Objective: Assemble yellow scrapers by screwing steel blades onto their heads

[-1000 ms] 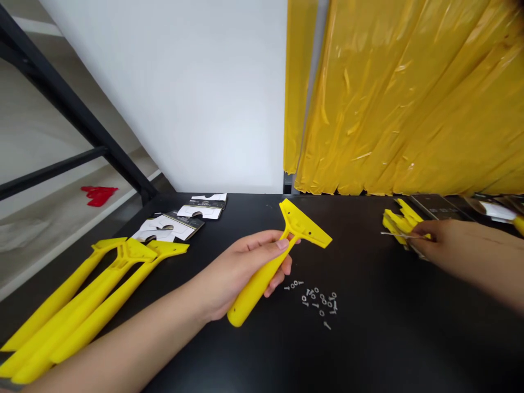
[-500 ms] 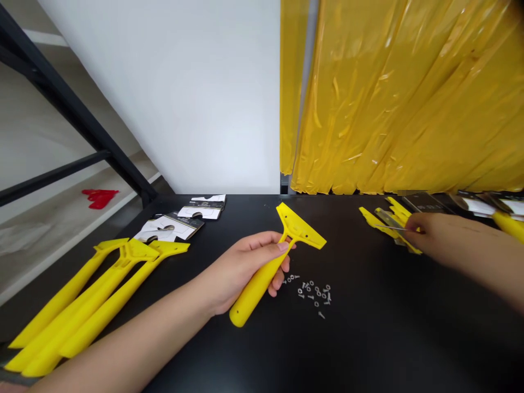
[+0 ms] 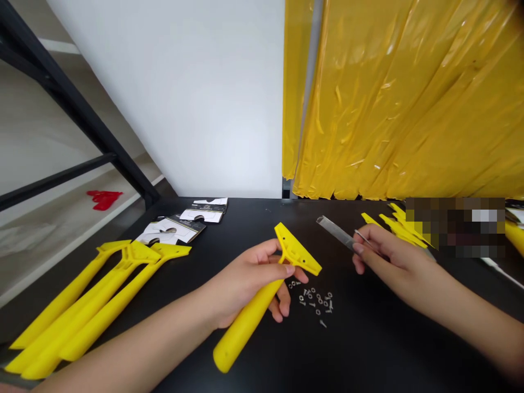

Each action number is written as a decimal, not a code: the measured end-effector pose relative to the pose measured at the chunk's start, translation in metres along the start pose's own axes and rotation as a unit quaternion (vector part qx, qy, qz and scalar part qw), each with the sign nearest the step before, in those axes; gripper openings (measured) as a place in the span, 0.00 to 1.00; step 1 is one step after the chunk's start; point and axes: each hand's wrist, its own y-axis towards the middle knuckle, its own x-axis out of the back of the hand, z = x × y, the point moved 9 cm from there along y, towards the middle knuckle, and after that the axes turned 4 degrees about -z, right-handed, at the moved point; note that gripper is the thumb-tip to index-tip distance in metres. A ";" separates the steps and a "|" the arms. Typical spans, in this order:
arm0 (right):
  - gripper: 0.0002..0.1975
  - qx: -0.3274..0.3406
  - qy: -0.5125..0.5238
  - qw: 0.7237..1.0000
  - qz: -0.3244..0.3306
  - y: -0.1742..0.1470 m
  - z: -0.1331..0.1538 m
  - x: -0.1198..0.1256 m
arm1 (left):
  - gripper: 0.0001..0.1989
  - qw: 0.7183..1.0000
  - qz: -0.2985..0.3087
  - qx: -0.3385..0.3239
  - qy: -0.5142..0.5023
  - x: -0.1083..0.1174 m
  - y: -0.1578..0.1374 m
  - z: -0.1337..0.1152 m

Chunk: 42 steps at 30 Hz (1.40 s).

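Observation:
My left hand [image 3: 257, 278] is wrapped around a yellow plastic scraper handle [image 3: 245, 322], whose wide head with small holes points up and away. My right hand [image 3: 385, 248] pinches a thin, flat metal blade [image 3: 336, 233] that sticks out to the left. A slim metal rod [image 3: 362, 238] also shows at those fingers; its kind is unclear. Small screws and nuts [image 3: 315, 303] lie scattered on the black table [image 3: 262, 355], just right of my left hand. Beyond my right hand is a pile of yellow plastic pieces [image 3: 403, 226].
Several more yellow scraper handles [image 3: 123, 295] lie together at the left. Printed cards [image 3: 174, 229] rest behind them. A white panel [image 3: 184, 98] and yellow plastic sheeting [image 3: 401, 98] stand at the table's back. A red item [image 3: 104, 199] is on a shelf at the left.
My right hand has come back left from the yellow pieces, now with the metal blade in its fingers. My left hand has tilted the scraper handle and brought it slightly nearer.

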 end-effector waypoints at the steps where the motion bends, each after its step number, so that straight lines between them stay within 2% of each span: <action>1: 0.16 0.006 0.017 1.000 0.001 0.000 0.001 -0.001 | 0.14 1.000 -0.001 0.003 -0.001 0.000 0.001 0.001; 9: 0.14 0.039 0.064 0.997 0.009 -0.006 0.013 -0.006 | 0.11 1.000 0.007 0.026 -0.008 -0.006 0.000 0.010; 17: 0.16 0.031 0.049 0.998 -0.035 -0.007 0.021 0.004 | 0.09 0.999 0.007 0.034 -0.021 -0.006 0.000 0.013; 19: 0.13 0.068 0.026 0.995 -0.069 -0.011 0.031 0.009 | 0.10 0.999 0.011 0.042 -0.028 -0.009 -0.001 0.015; 22: 0.07 0.185 -0.024 0.977 -0.100 -0.024 0.057 0.014 | 0.10 0.997 0.029 0.050 -0.043 -0.014 -0.003 0.019; 26: 0.19 0.346 -0.114 0.929 -0.069 -0.045 0.084 0.001 | 0.10 0.997 0.029 0.043 -0.063 -0.017 -0.004 0.019; 29: 0.20 0.390 -0.172 0.902 -0.068 -0.053 0.091 -0.007 | 0.12 0.997 0.016 0.032 -0.074 -0.015 -0.003 0.017; 33: 0.19 0.411 -0.179 0.892 -0.052 -0.058 0.099 -0.020 | 0.14 0.997 -0.003 0.031 -0.070 -0.011 -0.002 0.017; 36: 0.19 0.412 -0.160 0.896 -0.039 -0.061 0.104 -0.024 | 0.13 0.998 -0.001 0.031 -0.055 -0.011 -0.003 0.017; 38: 0.24 0.375 -0.101 0.921 -0.039 -0.059 0.101 -0.019 | 0.13 0.999 0.002 0.029 -0.040 -0.011 -0.003 0.018; 40: 0.25 0.294 -0.017 0.955 -0.031 -0.050 0.091 -0.014 | 0.13 0.999 0.006 0.031 -0.028 -0.012 -0.003 0.019; 42: 0.15 0.191 0.057 0.980 0.014 -0.041 0.077 -0.018 | 0.14 0.999 0.007 0.031 -0.019 -0.013 -0.002 0.020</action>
